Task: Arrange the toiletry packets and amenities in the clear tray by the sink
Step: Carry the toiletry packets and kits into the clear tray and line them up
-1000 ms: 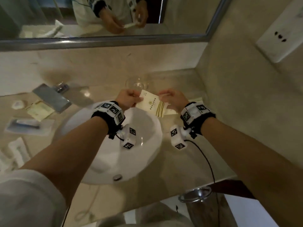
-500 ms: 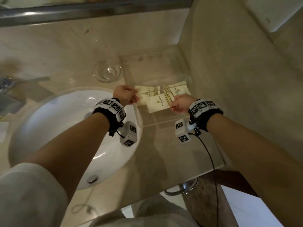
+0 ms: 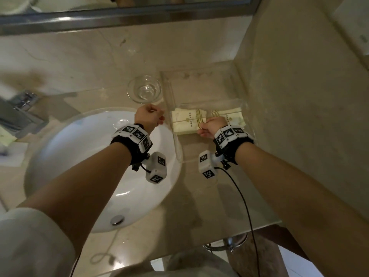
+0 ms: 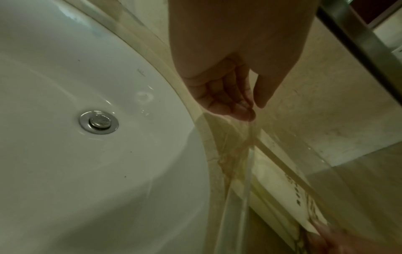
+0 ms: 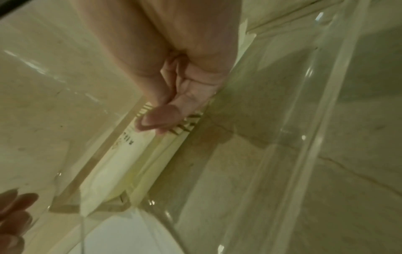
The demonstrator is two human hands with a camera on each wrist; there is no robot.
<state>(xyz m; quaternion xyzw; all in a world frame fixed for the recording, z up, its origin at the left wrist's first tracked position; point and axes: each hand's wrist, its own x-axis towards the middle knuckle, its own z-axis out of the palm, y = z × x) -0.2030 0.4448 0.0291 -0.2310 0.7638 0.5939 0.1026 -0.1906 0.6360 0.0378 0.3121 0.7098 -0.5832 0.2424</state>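
2 cream packets (image 3: 187,121) on view, lying side by side inside the clear tray (image 3: 177,144), which sits on the counter just right of the sink (image 3: 83,156). my right hand (image 3: 211,126) pinches the striped end of the left-hand packet, thumb on top. my left hand (image 3: 149,116) hangs loosely curled beside the tray's left wall, holding nothing. advice to self: press the packet flat and square it against its neighbour before letting go.

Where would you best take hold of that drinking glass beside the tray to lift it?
Probably round the side wall of the drinking glass, coming from the sink side. It stands upright, mouth up, and the clear tray crowds its right flank, so the empty left hand seems nearest.
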